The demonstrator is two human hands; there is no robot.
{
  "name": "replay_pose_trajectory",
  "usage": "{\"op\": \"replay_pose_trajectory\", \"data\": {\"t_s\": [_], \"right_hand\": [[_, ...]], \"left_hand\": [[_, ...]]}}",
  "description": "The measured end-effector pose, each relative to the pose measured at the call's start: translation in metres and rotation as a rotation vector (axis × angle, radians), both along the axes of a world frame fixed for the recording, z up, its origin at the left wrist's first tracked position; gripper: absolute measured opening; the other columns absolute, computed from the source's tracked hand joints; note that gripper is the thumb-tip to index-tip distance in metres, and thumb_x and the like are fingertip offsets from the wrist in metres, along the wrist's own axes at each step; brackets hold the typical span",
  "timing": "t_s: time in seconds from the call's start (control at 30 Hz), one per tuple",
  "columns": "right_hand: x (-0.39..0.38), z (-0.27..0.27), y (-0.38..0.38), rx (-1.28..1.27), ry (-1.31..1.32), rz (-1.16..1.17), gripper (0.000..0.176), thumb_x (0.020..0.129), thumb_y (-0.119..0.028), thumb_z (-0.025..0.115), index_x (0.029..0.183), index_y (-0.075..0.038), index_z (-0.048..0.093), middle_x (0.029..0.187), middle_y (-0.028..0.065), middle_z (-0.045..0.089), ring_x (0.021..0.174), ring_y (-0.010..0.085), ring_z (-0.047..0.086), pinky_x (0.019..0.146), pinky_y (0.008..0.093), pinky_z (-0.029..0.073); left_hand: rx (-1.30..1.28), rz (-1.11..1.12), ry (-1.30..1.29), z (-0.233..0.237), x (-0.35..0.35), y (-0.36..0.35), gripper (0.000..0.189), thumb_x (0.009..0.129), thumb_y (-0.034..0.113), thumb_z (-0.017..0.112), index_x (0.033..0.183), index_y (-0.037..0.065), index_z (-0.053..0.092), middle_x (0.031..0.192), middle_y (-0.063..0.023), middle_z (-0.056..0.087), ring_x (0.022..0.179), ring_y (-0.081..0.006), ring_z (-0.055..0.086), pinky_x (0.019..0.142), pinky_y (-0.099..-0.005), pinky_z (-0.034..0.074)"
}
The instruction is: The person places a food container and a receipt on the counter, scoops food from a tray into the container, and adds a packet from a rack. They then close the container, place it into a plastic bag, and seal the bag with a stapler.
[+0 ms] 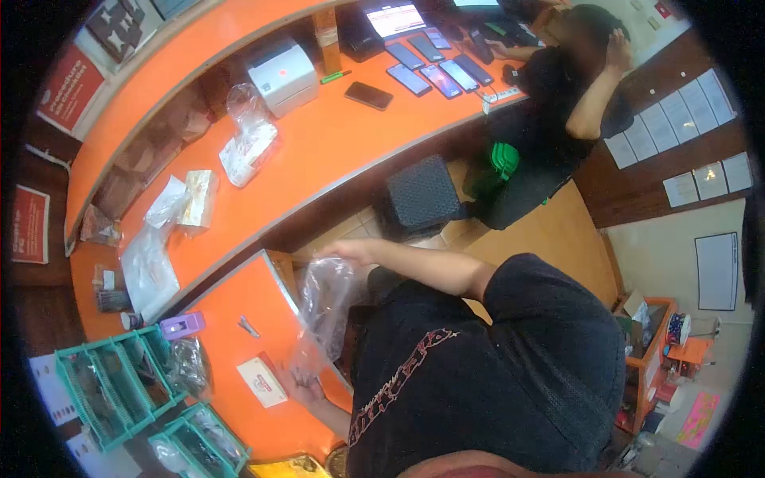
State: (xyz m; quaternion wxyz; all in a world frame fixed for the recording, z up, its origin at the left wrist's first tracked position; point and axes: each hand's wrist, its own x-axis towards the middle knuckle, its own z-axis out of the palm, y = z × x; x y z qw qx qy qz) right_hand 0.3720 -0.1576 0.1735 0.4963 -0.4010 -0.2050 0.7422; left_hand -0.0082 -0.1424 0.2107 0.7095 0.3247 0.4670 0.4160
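My right hand (pixel 351 252) pinches the upper end of a clear plastic bag (pixel 327 291), which hangs stretched out over the edge of the orange desk. At the bag's lower end, my left hand (pixel 304 390) has its fingers closed around the plastic; the film partly covers them. Right beside that hand lies a small white box (pixel 262 382) with red print, flat on the desk. A small metal-looking tool (pixel 249 326) rests a little farther off.
Teal baskets (pixel 119 382), a purple tape dispenser (pixel 182 325) and a bundle of clear plastic (pixel 189 366) line the desk's far side. The raised orange counter holds wrapped packages (pixel 249 151), a white printer (pixel 283 77) and several phones (pixel 438 80). A seated person (pixel 550 111) is at the counter.
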Motion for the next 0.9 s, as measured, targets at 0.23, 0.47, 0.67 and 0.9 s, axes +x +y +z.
{"op": "replay_pose_trajectory", "data": {"t_s": [0.23, 0.47, 0.67, 0.9], "right_hand": [[-0.094, 0.047, 0.066, 0.776, -1.522, -0.063, 0.03, 0.099, -0.024, 0.053, 0.114, -0.002, 0.067, 0.114, 0.0212, 0.065, 0.115, 0.0349, 0.059, 0.106, 0.0467, 0.044], [-0.191, -0.061, 0.111, 0.785, -1.445, 0.951, 0.026, 0.095, -0.014, 0.052, 0.106, 0.0, 0.07, 0.106, 0.0224, 0.069, 0.096, 0.0362, 0.068, 0.083, 0.049, 0.054], [-0.221, -0.102, 0.125, 1.443, -1.443, 0.333, 0.024, 0.086, -0.014, 0.057, 0.1, 0.001, 0.07, 0.102, 0.0183, 0.069, 0.09, 0.034, 0.069, 0.083, 0.0483, 0.055], [-0.209, -0.072, 0.178, 0.969, -1.7, 1.003, 0.023, 0.09, -0.015, 0.058, 0.104, -0.002, 0.07, 0.108, 0.0182, 0.072, 0.096, 0.0343, 0.071, 0.082, 0.0461, 0.056]], "left_hand": [[-0.02, 0.069, -0.252, -0.053, -0.047, 0.043, 0.06, 0.107, 0.041, 0.045, 0.157, 0.01, 0.034, 0.142, -0.0143, 0.054, 0.129, -0.0277, 0.052, 0.11, -0.0423, 0.041], [-0.192, 0.203, 0.241, -0.138, -0.074, 0.051, 0.05, 0.104, 0.028, 0.051, 0.148, 0.007, 0.042, 0.128, -0.009, 0.057, 0.117, -0.0239, 0.054, 0.093, -0.0373, 0.049], [-0.062, 0.044, 0.676, -0.129, -0.071, 0.075, 0.04, 0.099, 0.018, 0.052, 0.136, 0.003, 0.053, 0.114, -0.0093, 0.061, 0.099, -0.0191, 0.059, 0.08, -0.0348, 0.053], [0.481, 0.193, 1.216, -0.128, -0.098, 0.084, 0.031, 0.096, 0.021, 0.056, 0.117, 0.0, 0.064, 0.11, -0.0158, 0.067, 0.093, -0.0287, 0.064, 0.082, -0.0392, 0.052]]}}
